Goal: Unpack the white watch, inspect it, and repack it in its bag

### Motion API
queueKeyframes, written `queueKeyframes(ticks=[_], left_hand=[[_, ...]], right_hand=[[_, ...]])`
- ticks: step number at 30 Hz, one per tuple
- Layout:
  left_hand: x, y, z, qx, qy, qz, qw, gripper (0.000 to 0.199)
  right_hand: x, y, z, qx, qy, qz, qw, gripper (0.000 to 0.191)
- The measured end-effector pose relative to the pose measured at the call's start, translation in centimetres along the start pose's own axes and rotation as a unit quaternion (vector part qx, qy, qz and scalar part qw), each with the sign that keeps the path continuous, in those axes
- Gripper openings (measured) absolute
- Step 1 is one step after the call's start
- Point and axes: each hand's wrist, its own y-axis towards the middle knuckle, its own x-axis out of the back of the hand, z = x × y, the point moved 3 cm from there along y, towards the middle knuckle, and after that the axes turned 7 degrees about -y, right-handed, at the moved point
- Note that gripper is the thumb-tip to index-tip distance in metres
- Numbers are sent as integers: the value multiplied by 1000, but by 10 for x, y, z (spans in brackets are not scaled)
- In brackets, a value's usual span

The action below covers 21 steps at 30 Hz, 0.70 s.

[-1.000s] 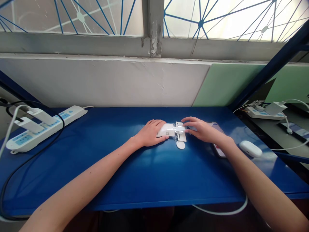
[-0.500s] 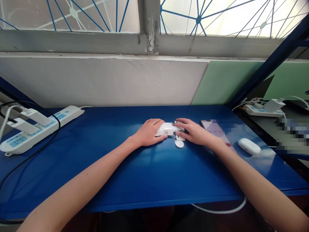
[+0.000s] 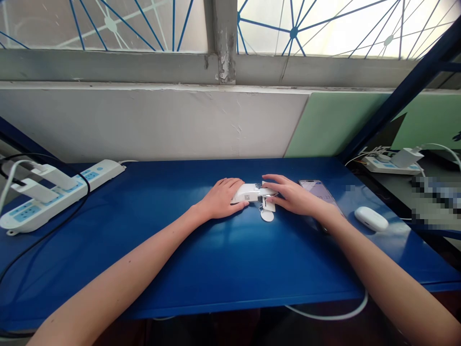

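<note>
A small white packet [image 3: 250, 192] with a QR-like square printed on it and a shiny, clear-looking wrapper lies on the blue desk [image 3: 187, 264]. My left hand [image 3: 224, 198] covers its left end, thumb along the near side and fingers over the far side. At the other end, my right hand [image 3: 286, 192] has its thumb and fingers around the wrapper's edge. A white rectangular tag [image 3: 269, 205] and a round white tag [image 3: 267, 216] hang out on the near side, below my right fingers. What lies under my palms is hidden.
Right of my right hand lies a phone [image 3: 317, 190], partly hidden by my wrist. Beyond it sits a white earbud case [image 3: 371, 218]. A white power strip [image 3: 39, 204] with plugged-in chargers and a black cable [image 3: 77, 204] occupies the left side. A wall closes off the back.
My right hand has shifted slightly, and its forearm now covers more of the phone. My left hand stays on the packet.
</note>
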Motion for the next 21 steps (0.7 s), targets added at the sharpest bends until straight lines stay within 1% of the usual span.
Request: queueKeyframes(ticks=[7,13,17,21], left_hand=[[0,0,1,5,0,6,1000,52],[0,0,2,3,5,6,1000,53],[-1,0,2,4,5,8,1000,53],[0,0,2,5,5,10,1000,55]], right_hand=[[7,-3,-10,-18,-6,-12,1000,36],[12,-5,-10,-59,5,18,998,33],[9,-4,-9,-70,13,9,997,34],[1,-1,-8,-80,-1,-7,997,35]])
